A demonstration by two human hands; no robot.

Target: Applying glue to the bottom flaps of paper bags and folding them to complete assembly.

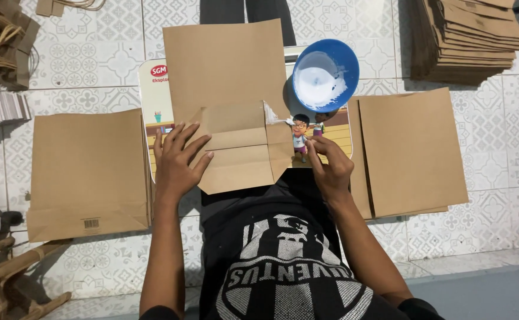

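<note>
Paper bag [230, 101], two hands, one bowl [325, 74]

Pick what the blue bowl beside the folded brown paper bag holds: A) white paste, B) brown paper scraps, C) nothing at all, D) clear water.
A: the blue bowl shows a white, paste-like pool smeared up its inner wall, and a white streak lies on the paper bag next to it.

Hands folding a brown paper bag

The left hand [176, 161] lies flat on the brown paper bag [230, 101]; right hand [330, 169] fingers pinch its flap, a blue bowl [325, 74] of white glue just beyond them.
</note>
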